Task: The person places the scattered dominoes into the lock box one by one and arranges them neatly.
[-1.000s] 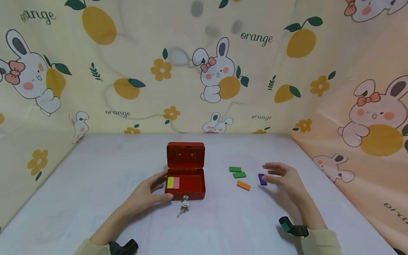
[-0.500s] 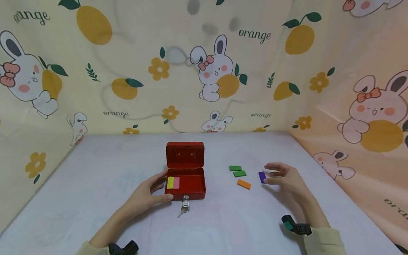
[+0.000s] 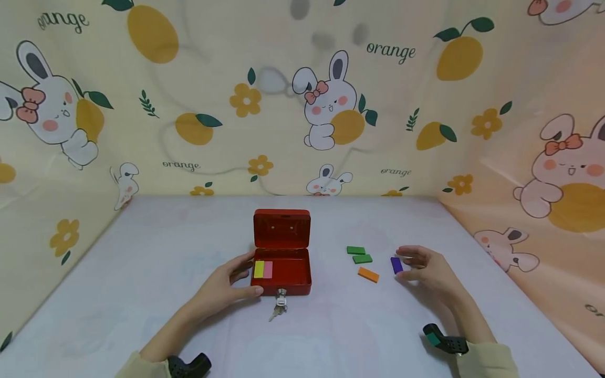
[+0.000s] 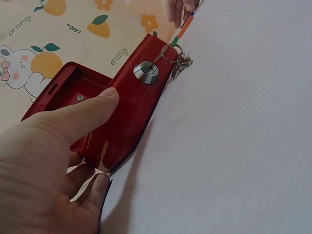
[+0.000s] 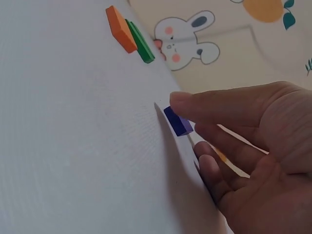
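A red metal cash box (image 3: 285, 289) stands on the table with its lid raised. Inside, at the left, lie a yellow block (image 3: 259, 269) and a pink block (image 3: 268, 270). My left hand (image 3: 224, 289) grips the box's left side, thumb on the front corner and fingers round the side. Keys (image 4: 181, 63) hang from the lock (image 4: 146, 72) in front. Around a purple block (image 3: 396, 265) on the table, my right hand (image 3: 432, 270) has its fingers spread and loosely bent. The right wrist view shows the thumb overlapping that block; contact is hard to tell.
Between the box and my right hand lie two green blocks (image 3: 362, 259) and an orange block (image 3: 368, 274). White cloth covers the table (image 3: 326, 336). A printed curtain (image 3: 283, 121) hangs behind it and along the sides.
The head view has shifted slightly. My right fingers and thumb have come down a little round the purple block, which stays in place. My left hand keeps its hold on the box.
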### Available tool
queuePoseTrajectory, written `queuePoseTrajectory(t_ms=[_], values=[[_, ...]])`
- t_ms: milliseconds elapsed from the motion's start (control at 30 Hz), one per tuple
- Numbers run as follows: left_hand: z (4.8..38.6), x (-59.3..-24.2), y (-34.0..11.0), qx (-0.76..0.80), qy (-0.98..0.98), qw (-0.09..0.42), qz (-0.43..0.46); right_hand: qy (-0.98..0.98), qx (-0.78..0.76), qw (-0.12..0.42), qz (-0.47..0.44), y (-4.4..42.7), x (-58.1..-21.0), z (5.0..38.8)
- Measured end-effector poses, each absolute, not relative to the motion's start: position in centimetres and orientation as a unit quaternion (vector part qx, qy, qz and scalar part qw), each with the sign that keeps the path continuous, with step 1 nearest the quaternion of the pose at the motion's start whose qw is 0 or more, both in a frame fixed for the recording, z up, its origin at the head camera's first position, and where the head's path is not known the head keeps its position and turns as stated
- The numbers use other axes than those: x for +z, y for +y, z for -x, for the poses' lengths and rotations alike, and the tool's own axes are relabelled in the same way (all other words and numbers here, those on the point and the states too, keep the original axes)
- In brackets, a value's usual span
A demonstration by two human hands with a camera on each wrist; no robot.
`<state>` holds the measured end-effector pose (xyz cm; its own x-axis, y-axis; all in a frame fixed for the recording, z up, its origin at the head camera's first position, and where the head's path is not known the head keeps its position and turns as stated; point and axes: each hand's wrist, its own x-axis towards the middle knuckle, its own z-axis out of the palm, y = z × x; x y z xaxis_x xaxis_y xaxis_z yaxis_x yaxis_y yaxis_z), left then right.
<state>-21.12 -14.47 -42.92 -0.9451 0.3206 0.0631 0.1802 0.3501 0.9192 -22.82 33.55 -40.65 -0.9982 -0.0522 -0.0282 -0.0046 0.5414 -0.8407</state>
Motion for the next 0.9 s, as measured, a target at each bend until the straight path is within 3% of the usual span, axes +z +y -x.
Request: queuePoseTrajectory(t_ms=[900], values=[[21.2,-43.0,-14.53,0.549,0.82,0.057,-0.152,0.888,-0.458,0.036,0.002,33.07,-40.29,22.81]])
